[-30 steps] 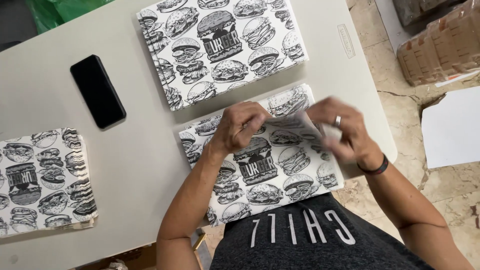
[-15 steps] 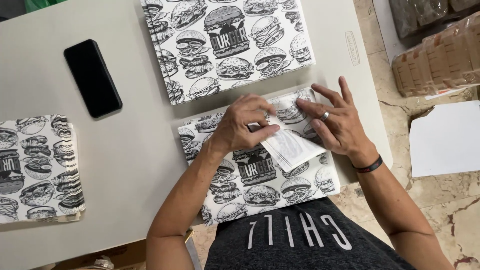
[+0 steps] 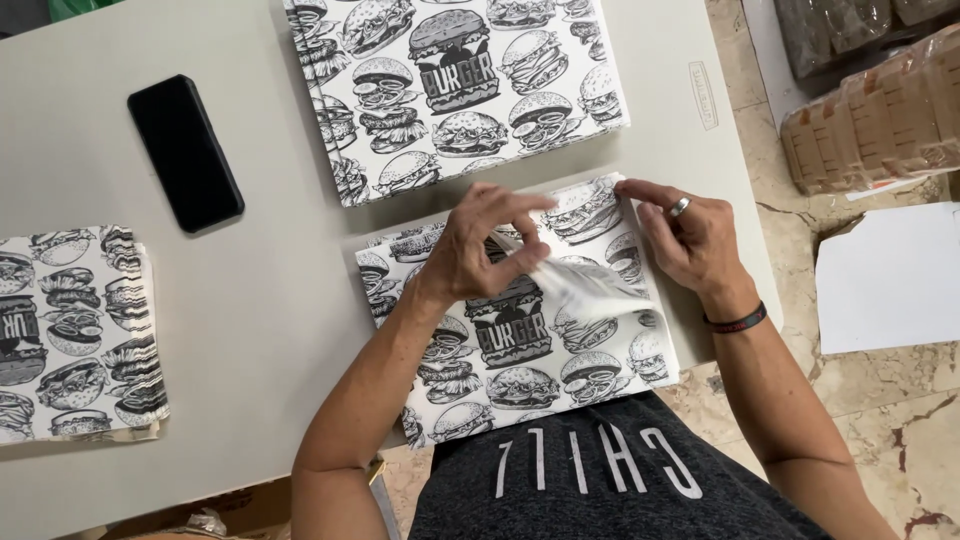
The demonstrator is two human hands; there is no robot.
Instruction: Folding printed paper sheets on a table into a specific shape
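Observation:
A stack of white paper sheets printed with black burger drawings (image 3: 520,365) lies at the table's near edge, right in front of me. My left hand (image 3: 478,248) pinches the top sheet (image 3: 585,288) between thumb and fingers, and the sheet curls up off the stack with its plain underside showing. My right hand (image 3: 692,238), with a ring and a dark wristband, rests with fingers apart on the stack's far right corner and holds nothing.
A second printed stack (image 3: 460,90) lies farther back and a third (image 3: 70,330) at the left. A black phone (image 3: 185,150) lies on the grey table (image 3: 260,290). On the floor at the right are a white sheet (image 3: 890,275) and wrapped brown bundles (image 3: 870,110).
My left hand has lifted the top sheet's corner and drawn it toward the left. My right hand has slid from the middle of the stack to its far right corner.

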